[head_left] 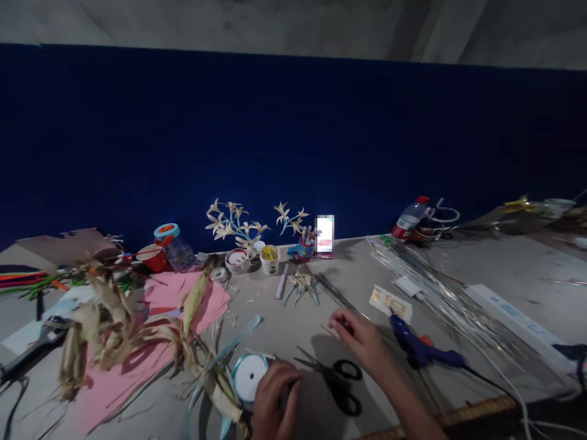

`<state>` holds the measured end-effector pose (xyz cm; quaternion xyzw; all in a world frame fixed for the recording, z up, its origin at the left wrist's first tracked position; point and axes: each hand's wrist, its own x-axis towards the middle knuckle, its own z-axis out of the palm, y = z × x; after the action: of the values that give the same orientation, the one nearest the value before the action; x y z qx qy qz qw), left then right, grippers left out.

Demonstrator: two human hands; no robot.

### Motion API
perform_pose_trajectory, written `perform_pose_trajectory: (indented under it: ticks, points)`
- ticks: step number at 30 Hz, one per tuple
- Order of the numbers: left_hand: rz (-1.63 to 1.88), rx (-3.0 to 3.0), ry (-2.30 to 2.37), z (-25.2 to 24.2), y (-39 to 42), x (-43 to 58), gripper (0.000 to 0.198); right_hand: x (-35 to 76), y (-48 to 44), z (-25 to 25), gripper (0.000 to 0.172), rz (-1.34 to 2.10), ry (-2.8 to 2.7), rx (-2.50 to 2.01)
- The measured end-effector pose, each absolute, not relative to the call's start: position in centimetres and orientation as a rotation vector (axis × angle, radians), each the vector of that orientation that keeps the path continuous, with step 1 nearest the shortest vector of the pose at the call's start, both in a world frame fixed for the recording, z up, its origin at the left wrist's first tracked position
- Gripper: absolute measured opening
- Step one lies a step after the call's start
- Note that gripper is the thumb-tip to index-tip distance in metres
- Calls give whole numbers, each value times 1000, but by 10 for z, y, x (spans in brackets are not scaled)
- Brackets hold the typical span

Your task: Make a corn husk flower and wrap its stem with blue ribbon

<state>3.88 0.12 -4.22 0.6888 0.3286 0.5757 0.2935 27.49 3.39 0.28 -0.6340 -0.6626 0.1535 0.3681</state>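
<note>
My left hand (276, 400) is at the bottom centre, its fingers curled beside a ribbon spool (250, 377) with a white face and light blue ribbon; whether it grips anything is hidden. Over the table, my right hand (351, 330) pinches something thin and pale near its fingertips. Black-handled scissors (337, 379) lie partly open between my two hands. Small flowers with light blue stems (302, 287) lie beyond my right hand. A blue glue gun (424, 348) rests to the right of it, below a small printed packet (391, 303).
Dried husks (156, 336) and pink paper (137, 373) cover the left. Flower sprays (233, 223) stand behind, near small cups (270, 260) and a lit phone (325, 235). Wires (440, 299), a power strip (516, 324) and a bottle (409, 219) are on the right.
</note>
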Motion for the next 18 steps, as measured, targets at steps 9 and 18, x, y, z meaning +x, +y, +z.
perform_pose_trajectory:
  ticks: [9, 18]
  points:
    - [1343, 2032, 908, -5, -9, 14, 23, 240, -6, -35, 28, 670, -1779, -1496]
    - [1720, 1535, 1771, 2, 1, -112, 12, 221, -8, -32, 42, 584, -1893, -1441]
